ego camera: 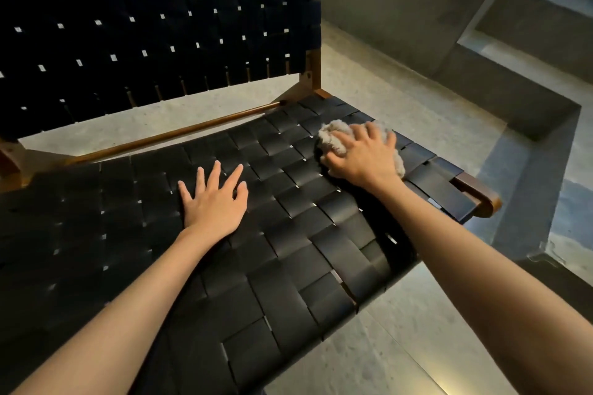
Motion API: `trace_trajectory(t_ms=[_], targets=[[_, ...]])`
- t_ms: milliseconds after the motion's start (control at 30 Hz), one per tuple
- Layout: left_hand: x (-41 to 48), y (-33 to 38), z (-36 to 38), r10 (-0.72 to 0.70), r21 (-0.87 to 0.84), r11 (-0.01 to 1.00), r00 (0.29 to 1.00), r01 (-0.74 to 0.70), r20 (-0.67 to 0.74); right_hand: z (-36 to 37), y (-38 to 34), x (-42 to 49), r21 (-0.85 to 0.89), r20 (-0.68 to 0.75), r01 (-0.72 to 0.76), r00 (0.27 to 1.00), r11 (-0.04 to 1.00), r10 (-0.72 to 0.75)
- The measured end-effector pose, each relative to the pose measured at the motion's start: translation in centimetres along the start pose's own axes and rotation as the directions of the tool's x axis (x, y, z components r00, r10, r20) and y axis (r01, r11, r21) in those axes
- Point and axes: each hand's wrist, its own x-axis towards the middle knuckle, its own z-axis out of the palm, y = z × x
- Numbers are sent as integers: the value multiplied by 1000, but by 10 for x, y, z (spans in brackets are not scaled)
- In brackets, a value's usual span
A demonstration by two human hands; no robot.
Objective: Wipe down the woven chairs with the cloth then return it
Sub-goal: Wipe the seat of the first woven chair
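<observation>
Under the left hand (215,202), a black basket-weave strap chair seat (288,234); under the right hand (362,157), a fluffy grey-beige cloth (333,138); right of it, a brown wooden chair frame (481,199).

text: none legible | labels, brands: none | numbers, signs: none | surfaces: woven chair (288,234), cloth (335,135)
</observation>
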Motion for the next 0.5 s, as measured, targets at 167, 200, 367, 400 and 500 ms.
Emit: trace_trajectory(t_ms=[167, 200, 367, 400, 500], targets=[[9, -6, 5, 29, -2, 1000, 999, -29, -41, 9, -12, 32, 41, -1, -43, 999, 998, 43], [10, -5, 5, 31, 0, 1000, 998, -31, -50, 10, -19, 31, 72, -3, -12, 1000, 997, 12], [19, -5, 0, 34, 2, 999, 998, -34, -47, 12, -71, -4, 175, 9, 222, 974, 959, -227], [20, -5, -1, 30, -4, 1000, 998, -31, -47, 13, -81, -11, 188, 3, 251, 967, 949, -257], [25, -6, -1, 26, -7, 1000, 998, -26, -55, 16, -96, -24, 172, -7, 347, 936, 922, -351]])
